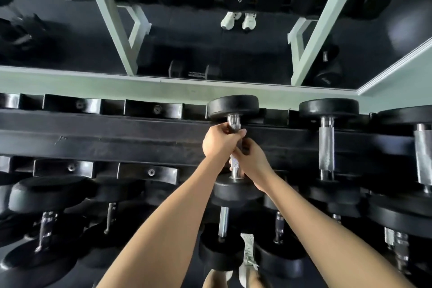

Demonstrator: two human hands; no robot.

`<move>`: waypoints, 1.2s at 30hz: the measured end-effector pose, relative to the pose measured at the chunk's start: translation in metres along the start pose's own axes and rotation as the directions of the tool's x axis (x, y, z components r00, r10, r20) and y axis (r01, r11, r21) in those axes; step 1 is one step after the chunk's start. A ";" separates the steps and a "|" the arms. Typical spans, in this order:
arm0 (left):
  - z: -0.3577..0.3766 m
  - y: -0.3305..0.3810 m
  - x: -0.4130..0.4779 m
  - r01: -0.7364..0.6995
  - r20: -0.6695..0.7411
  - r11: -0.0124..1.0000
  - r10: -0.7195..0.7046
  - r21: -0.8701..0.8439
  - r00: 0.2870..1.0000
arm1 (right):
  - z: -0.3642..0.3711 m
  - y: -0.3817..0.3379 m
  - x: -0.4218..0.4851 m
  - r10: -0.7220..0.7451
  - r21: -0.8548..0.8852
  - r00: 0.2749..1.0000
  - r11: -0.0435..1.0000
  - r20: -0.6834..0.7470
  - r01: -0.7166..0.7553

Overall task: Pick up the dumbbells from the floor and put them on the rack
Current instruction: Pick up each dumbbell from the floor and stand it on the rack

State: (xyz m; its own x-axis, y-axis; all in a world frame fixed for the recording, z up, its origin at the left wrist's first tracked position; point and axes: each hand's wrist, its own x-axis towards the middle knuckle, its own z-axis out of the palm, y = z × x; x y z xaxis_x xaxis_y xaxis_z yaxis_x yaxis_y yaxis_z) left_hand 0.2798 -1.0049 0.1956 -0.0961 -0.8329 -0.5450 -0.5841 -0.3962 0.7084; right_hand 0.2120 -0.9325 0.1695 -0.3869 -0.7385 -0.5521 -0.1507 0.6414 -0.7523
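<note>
Left hand [219, 141] and right hand [252, 159] around the chrome handle [233, 122] of a black dumbbell [233, 105] at the rack [117, 134] top tier

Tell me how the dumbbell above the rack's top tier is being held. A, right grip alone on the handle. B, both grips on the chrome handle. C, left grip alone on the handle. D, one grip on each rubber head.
B: the left grip and the right grip both curl round the chrome handle of the dumbbell, between its two heads.

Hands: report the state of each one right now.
Left hand: grips the dumbbell handle towards its far end.
Right hand: grips the same handle, nearer the camera.
</note>
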 end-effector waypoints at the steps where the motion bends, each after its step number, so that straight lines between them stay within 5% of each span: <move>1: 0.000 0.001 -0.001 -0.008 0.003 1.000 0.008 0.008 1.000 | -0.001 -0.002 -0.001 -0.005 -0.040 1.000 0.999 -0.007 0.004; 7: -0.007 0.004 -0.020 -0.046 0.026 0.997 0.044 0.063 0.999 | 0.004 -0.016 -0.016 -0.091 -0.353 0.986 0.935 -0.141 0.036; 11: -0.023 -0.009 -0.056 -0.022 -0.129 0.997 0.012 -0.075 0.992 | 0.004 -0.023 -0.033 -0.164 -0.383 0.966 0.920 -0.201 0.077; 18: -0.059 -0.106 -0.152 0.023 -0.369 0.990 -0.073 -0.140 0.927 | 0.005 -0.016 -0.119 -0.533 -0.506 0.783 0.796 -0.321 0.334; 24: -0.062 -0.214 -0.240 0.137 -0.440 0.945 -0.263 -0.297 0.859 | 0.045 0.057 -0.208 -0.586 -0.434 0.806 0.750 -0.087 0.499; 30: -0.063 -0.309 -0.318 0.249 -0.472 0.887 -0.424 -0.389 0.773 | 0.107 0.139 -0.276 -0.449 -0.496 0.845 0.685 0.289 0.534; 36: -0.069 -0.408 -0.376 0.232 -0.445 0.754 -0.575 -0.615 0.687 | 0.167 0.210 -0.325 -0.262 -0.583 0.785 0.547 0.562 0.600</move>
State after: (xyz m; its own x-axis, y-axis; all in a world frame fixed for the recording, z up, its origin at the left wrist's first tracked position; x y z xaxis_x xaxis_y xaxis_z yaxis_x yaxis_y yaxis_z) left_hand 0.6105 -0.5570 0.1422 0.6286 -0.5162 -0.5817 0.0331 -0.7296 0.6831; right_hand 0.4581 -0.5920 0.1308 0.2472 -0.8641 -0.4385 -0.8452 0.0290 -0.5336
